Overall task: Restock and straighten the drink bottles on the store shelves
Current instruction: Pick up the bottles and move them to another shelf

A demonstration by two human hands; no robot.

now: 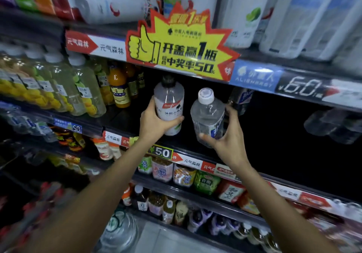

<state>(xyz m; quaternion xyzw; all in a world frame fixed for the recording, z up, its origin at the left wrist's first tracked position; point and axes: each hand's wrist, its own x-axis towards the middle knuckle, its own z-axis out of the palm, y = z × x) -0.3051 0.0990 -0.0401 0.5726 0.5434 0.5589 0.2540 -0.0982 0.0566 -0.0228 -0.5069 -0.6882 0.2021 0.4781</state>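
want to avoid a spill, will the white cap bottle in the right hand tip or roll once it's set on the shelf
The white-capped bottle looks tall and narrow, so probably tippy if nudged. Its round body would likely roll if laid flat. The right hand holds it tilted now.

Your left bottle [169, 103], dark-capped with a white label, stands upright. Your right bottle [208, 115], white-capped and clear, tilts left before the dark shelf [274, 145].

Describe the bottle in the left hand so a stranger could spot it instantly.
Find the yellow starburst sign on the shelf edge. Just below it, the left hand grips a clear bottle. Unlike the white-capped bottle in the right hand, it has a dark cap and white label.
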